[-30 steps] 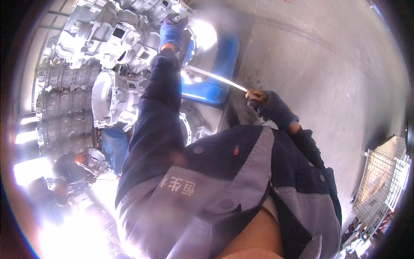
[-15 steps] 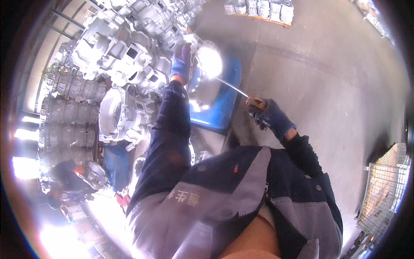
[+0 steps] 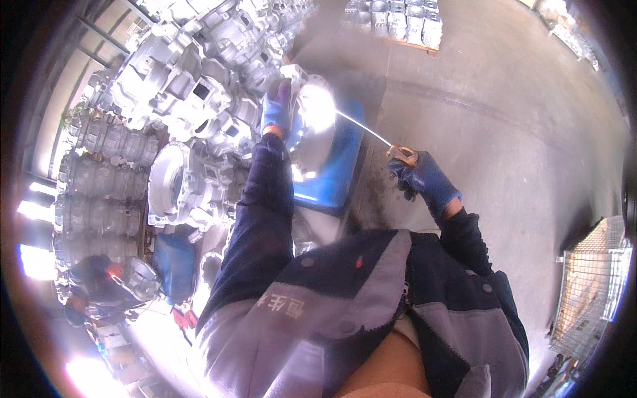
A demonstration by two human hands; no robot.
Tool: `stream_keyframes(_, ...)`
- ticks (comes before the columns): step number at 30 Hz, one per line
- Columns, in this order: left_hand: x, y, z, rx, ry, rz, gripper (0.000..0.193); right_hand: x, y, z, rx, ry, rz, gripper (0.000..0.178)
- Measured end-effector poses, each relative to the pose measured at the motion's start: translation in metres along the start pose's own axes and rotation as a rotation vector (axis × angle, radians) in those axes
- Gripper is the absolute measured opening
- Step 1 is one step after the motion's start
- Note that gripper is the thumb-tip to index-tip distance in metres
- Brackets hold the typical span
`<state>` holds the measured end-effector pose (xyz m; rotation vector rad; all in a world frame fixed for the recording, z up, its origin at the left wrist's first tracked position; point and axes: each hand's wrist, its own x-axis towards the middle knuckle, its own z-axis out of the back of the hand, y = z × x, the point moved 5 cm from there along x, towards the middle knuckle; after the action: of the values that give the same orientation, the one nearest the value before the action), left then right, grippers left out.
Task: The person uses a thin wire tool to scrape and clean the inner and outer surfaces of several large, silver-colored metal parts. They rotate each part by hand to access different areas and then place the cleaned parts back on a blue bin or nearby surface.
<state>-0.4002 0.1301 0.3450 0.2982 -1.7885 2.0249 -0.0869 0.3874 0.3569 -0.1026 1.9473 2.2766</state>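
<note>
Below my chin hangs my navy and grey zip-front jacket [image 3: 358,298], and past it my right hand [image 3: 424,179], in a dark blue glove, clasps one end of a thin, straight, shiny rod [image 3: 363,125], the fingers curled tight around it. The rod slants up and to the left toward a round silver metal housing [image 3: 318,136], where white glare hides whether its tip touches. My left hand [image 3: 276,109], in a blue and purple glove, lies along the housing's left side; I cannot tell whether its fingers grip or merely rest there. The housing is in front of me, above a bright blue, smooth-sided container [image 3: 325,192].

To my left a silver casting with a wide round mouth [image 3: 169,182] sits just beside a large heap of pale metal castings [image 3: 172,86]. Beyond are a blue, rounded barrel [image 3: 174,265], rows of duller grey castings [image 3: 99,192] and a dark-clothed co-worker [image 3: 93,282] bent near a round metal part [image 3: 141,278]. Across the grey concrete floor [image 3: 497,146], a wire-mesh cage [image 3: 590,285] stands at right, and more silver castings on a pallet [image 3: 398,20] line the far edge.
</note>
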Motion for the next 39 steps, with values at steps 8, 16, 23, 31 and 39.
stream_keyframes(8, -0.008, -0.009, 0.000, 0.126, -0.028, 0.019, 0.028, 0.009, 0.007, -0.004, -0.076, 0.109, 0.035, 0.033)
stream_keyframes(16, -0.024, -0.040, -0.006, 0.133, -0.026, 0.081, 0.036, 0.025, 0.024, -0.005, -0.109, 0.070, 0.086, 0.032)
stream_keyframes(23, -0.027, -0.056, -0.008, 0.243, -0.027, 0.119, 0.040, 0.044, 0.011, 0.003, -0.143, 0.116, 0.091, 0.034)
stream_keyframes(31, -0.004, 0.026, 0.012, 0.372, 0.124, 0.026, 0.046, 0.068, 0.021, -0.019, -0.239, 0.057, 0.683, 0.041)
stream_keyframes(39, 0.028, 0.070, 0.015, -0.148, 0.092, 0.148, 0.057, 0.084, -0.016, -0.018, -0.291, 0.092, -0.054, 0.033)
